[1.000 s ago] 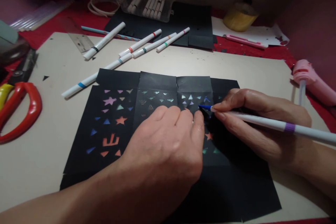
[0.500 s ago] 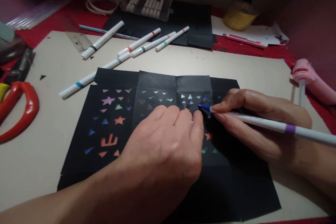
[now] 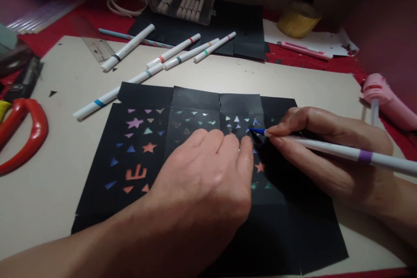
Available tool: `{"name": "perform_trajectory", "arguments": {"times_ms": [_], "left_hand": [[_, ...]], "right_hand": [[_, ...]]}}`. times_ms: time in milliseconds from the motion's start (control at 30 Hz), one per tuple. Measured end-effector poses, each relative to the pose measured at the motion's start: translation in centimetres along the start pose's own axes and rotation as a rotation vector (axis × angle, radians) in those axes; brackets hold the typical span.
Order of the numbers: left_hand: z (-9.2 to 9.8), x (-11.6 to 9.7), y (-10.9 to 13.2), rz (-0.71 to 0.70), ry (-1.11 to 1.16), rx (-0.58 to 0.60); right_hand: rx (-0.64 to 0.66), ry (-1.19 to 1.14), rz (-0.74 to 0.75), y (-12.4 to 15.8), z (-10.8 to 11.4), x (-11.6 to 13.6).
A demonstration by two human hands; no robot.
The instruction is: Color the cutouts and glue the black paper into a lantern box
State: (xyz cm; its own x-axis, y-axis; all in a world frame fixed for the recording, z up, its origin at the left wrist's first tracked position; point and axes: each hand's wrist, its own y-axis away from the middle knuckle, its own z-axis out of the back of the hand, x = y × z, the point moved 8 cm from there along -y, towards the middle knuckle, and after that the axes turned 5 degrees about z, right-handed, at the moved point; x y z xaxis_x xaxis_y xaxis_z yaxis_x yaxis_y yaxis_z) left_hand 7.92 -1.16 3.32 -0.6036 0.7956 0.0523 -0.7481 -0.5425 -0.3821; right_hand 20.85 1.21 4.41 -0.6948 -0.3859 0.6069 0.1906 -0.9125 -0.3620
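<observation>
A black card sheet with fold lines and cut-out shapes lies flat on the work board. Coloured triangles, stars and an orange E-like shape show in its cut-outs. My left hand rests on the card's middle, back upward, fingers side by side and bent down against it; their undersides are hidden. Pinched in my right hand is a white marker with a purple band. Its blue tip touches a small cut-out just beyond my left little finger.
Several white markers lie beyond the card, near a clear ruler and a case of markers. Red-handled scissors are at left. A pink glue gun, a pink cutter and yellow tape sit at right.
My right hand and the marker have shifted slightly right, and more of the blue tip shows. My left hand stays pressed on the card.
</observation>
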Motion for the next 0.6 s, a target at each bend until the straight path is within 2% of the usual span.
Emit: {"name": "perform_trajectory", "arguments": {"times_ms": [333, 600], "left_hand": [[-0.06, 0.04, 0.02, -0.013, -0.006, -0.001], [0.11, -0.04, 0.04, -0.017, -0.014, -0.024]], "right_hand": [[-0.015, 0.039, 0.032, 0.12, 0.00, -0.12], [0.025, 0.002, 0.065, -0.01, -0.24, 0.11]]}}
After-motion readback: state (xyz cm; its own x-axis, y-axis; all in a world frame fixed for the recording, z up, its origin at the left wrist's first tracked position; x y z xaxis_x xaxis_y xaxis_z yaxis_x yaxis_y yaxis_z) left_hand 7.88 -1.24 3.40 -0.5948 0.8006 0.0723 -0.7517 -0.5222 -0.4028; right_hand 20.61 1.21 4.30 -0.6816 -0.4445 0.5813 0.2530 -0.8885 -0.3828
